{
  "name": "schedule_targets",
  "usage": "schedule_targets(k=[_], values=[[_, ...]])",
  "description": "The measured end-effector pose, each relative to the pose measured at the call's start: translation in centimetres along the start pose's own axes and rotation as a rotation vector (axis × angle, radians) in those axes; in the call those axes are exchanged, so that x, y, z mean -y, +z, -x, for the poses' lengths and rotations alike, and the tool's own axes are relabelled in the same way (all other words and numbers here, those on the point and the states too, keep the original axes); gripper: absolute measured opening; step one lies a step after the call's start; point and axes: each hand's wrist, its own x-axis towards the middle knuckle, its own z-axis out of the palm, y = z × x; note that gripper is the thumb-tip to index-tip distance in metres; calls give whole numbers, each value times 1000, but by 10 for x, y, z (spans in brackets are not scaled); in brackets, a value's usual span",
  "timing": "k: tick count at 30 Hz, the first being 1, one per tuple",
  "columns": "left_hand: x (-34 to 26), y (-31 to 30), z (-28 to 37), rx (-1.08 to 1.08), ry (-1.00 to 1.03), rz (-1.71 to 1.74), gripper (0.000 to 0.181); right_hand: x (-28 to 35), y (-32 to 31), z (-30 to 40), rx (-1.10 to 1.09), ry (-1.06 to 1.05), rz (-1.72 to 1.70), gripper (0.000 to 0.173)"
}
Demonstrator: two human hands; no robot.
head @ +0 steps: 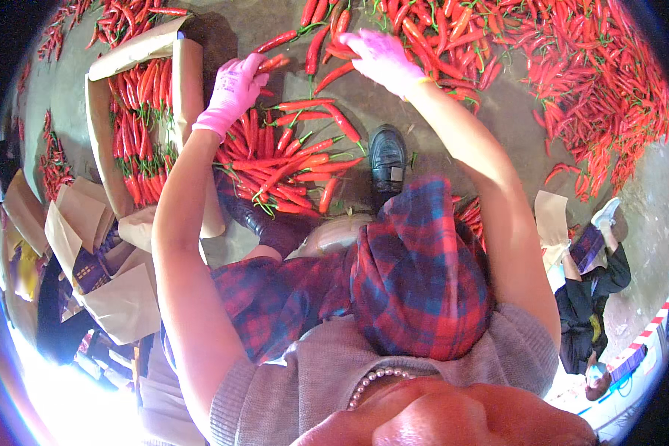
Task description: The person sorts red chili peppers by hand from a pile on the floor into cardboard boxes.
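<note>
My left hand [235, 93], in a pink glove, holds a red chili pepper [273, 63] between thumb and fingers, just right of a paper-lined box [188, 89]. Inside that box, red chilies [131, 136] lie in neat rows with green stems. In a matching glove, my right hand [383, 60] is over loose chilies [334, 78] at the near edge of a large heap [451, 33]. Its fingertips are beside or on one pepper; whether they grip it is unclear. Below my left hand, a smaller pile of chilies [290, 161] spreads on the floor.
My black shoe [387, 159] stands right of the small pile. A broad chili heap [585, 83] covers the floor at the right. More paper-lined boxes [97, 217] stand at the left. Another person [588, 290] is at the far right, near a purple box [587, 245].
</note>
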Motion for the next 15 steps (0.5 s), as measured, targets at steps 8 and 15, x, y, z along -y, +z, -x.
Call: schedule_targets(k=[8,15], values=[[-125,17,11,149,-341,859,33,-7,-8,-33,-161,42,1,39],[-137,61,33,688,238,-305,29,1,-120,134,-53,718,-1192,43]])
